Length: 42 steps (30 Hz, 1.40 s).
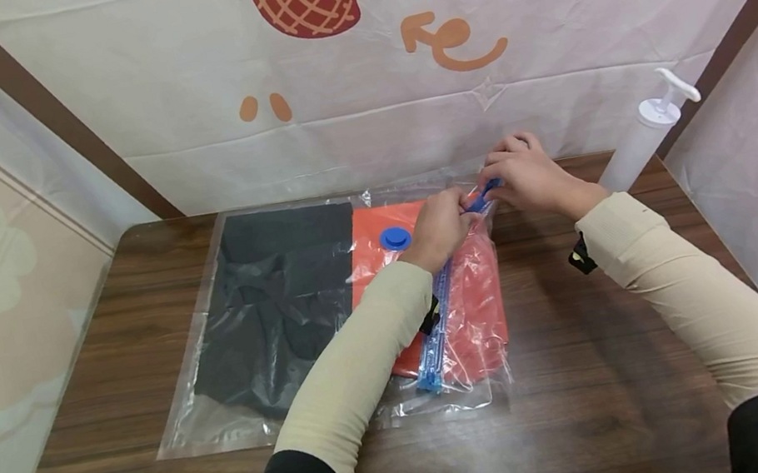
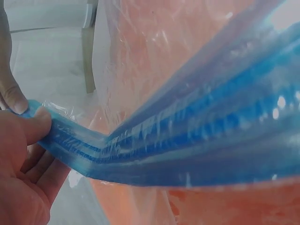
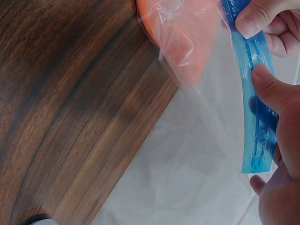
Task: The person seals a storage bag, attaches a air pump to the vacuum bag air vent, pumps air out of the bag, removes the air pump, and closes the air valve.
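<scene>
A clear plastic vacuum storage bag [image 1: 231, 432] lies on the table with dark grey cloth [image 1: 277, 305] and orange-red cloth [image 1: 472, 313] inside. Its blue zip strip [image 1: 439, 319] runs along the right part, lifted at the far end. My left hand [image 1: 437, 228] pinches the strip between thumb and fingers. Just beyond it, my right hand [image 1: 524, 175] pinches the strip close to its end. In the right wrist view the end of the blue strip [image 3: 257, 159] sticks out past the right thumb. A round blue valve [image 1: 395, 239] sits on the bag left of my left hand.
A white hand pump [image 1: 636, 140] with a T-shaped handle stands at the table's back right, behind my right wrist. Printed fabric [image 1: 369, 137] hangs along the back edge, and pale panels flank both sides. Dark wood tabletop [image 1: 576, 405] shows in front and to the right.
</scene>
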Tool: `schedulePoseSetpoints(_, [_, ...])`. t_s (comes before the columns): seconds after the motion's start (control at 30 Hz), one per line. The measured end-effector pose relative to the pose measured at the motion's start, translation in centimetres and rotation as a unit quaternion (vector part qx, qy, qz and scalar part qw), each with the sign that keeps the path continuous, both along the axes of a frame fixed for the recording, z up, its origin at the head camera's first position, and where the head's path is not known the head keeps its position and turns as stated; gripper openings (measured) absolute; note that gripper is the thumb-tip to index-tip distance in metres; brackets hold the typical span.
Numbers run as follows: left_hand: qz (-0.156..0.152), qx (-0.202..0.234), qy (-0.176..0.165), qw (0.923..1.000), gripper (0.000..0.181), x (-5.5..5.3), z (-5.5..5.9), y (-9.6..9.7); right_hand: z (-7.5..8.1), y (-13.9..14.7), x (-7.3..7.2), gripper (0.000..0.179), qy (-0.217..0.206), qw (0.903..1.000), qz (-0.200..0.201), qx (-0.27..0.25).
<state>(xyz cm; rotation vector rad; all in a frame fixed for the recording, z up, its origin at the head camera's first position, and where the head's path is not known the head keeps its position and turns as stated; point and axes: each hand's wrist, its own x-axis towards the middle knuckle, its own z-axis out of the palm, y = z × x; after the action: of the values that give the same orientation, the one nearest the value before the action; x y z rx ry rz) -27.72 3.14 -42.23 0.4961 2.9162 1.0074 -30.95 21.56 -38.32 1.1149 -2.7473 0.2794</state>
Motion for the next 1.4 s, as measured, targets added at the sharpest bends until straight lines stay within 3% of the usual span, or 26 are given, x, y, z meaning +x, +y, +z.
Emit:
schedulePoseSetpoints(0.5, [0.018, -0.017, 0.025, 0.9994, 0.013, -0.2, -0.1, 0.5, -0.6, -0.2, 0.0, 0.009, 0.056, 0.9984, 0.011, 0.008])
schedulePoseSetpoints(1.17, [0.011, -0.02, 0.013, 0.9997, 0.01, -0.2, -0.5, 0.6, -1.1, 0.2, 0.4, 0.011, 0.029, 0.9993, 0.017, -0.014])
schedulePoseSetpoints(1.4, [0.012, -0.021, 0.031, 0.9992, 0.01, -0.1, -0.5, 0.9, -1.9, 0.2, 0.3, 0.014, 0.071, 0.9969, 0.027, -0.02])
